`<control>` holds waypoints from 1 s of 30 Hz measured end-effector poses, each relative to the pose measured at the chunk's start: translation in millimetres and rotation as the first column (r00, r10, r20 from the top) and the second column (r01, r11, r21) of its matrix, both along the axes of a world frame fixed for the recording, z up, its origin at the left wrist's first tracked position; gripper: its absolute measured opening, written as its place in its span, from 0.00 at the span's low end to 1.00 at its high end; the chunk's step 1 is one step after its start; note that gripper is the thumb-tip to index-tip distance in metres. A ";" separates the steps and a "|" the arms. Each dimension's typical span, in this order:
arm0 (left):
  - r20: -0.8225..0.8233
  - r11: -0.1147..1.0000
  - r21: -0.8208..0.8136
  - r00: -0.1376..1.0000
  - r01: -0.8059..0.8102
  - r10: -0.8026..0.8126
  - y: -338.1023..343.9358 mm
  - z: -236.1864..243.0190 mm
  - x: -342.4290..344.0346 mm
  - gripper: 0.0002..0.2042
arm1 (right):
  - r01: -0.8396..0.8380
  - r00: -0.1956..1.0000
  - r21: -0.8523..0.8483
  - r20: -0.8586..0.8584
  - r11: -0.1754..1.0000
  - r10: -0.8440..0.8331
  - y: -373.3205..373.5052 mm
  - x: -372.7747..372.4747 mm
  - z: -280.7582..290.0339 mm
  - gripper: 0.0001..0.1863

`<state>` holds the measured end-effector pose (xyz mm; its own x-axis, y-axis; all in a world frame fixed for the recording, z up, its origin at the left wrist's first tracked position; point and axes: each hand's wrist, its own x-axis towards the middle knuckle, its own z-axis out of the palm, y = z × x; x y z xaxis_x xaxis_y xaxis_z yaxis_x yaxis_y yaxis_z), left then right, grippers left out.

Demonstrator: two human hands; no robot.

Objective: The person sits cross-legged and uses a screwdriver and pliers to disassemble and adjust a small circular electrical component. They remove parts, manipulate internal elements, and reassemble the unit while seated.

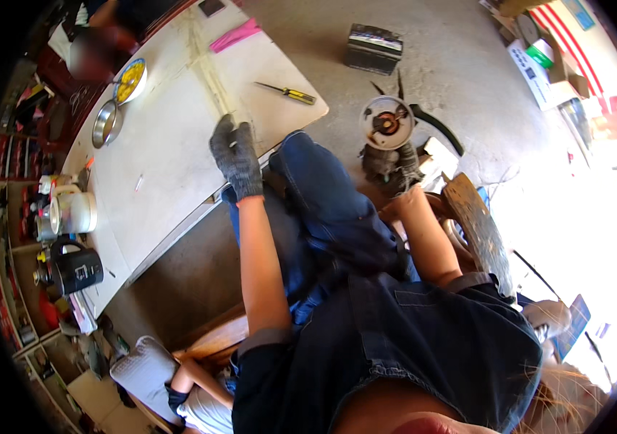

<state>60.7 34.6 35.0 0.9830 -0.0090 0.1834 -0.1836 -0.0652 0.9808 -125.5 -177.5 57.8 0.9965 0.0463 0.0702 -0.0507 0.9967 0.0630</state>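
Note:
My right hand (393, 170), in a dirty grey glove, is closed around the underside of a round pale metal motor part (386, 123) with a copper-coloured ring at its centre. It is held up beside my right knee, away from the table. A black curved strip (440, 129) and thin dark pieces show beside its rim; whether they are joined to it, I cannot tell. My left hand (237, 155), in a dark grey glove, hovers at the table's near edge with fingers apart and nothing in them. Closest to it on the tabletop lies a yellow-and-black screwdriver (298, 95).
The white table (171, 155) bears a pink cloth (235, 35), a bowl of yellow food (130, 81), a metal bowl (106, 124), a jug (73, 210) and a black kettle (75, 267). A black battery (373, 49) stands on the floor. Another person (203, 394) sits at lower left.

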 end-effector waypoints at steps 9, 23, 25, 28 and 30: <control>0.269 0.664 0.048 0.630 0.746 -0.728 -20.8 131.0 -149.9 0.54 | 0.104 0.981 -0.147 0.179 0.984 -0.077 71.1 -27.8 44.7 0.20; 0.275 0.826 0.224 0.780 0.517 -0.562 -28.9 129.4 -173.1 0.43 | 0.221 0.963 -0.973 0.208 0.063 -0.174 56.1 -52.8 -17.9 0.30; 0.294 0.850 0.135 0.799 0.509 -0.525 -32.0 120.8 -173.2 0.43 | 0.151 0.958 -0.969 0.193 -0.198 -0.212 41.8 -62.2 -25.5 0.31; 0.339 0.880 0.154 0.812 0.450 -0.474 -33.3 113.8 -164.9 0.44 | -0.362 0.841 -0.867 -0.462 0.344 -0.280 41.1 -75.9 4.4 0.24; 0.350 0.875 0.173 0.803 0.451 -0.483 -35.5 111.6 -158.4 0.45 | -0.493 0.780 -0.861 -0.502 0.127 -0.374 32.4 -91.2 -2.4 0.21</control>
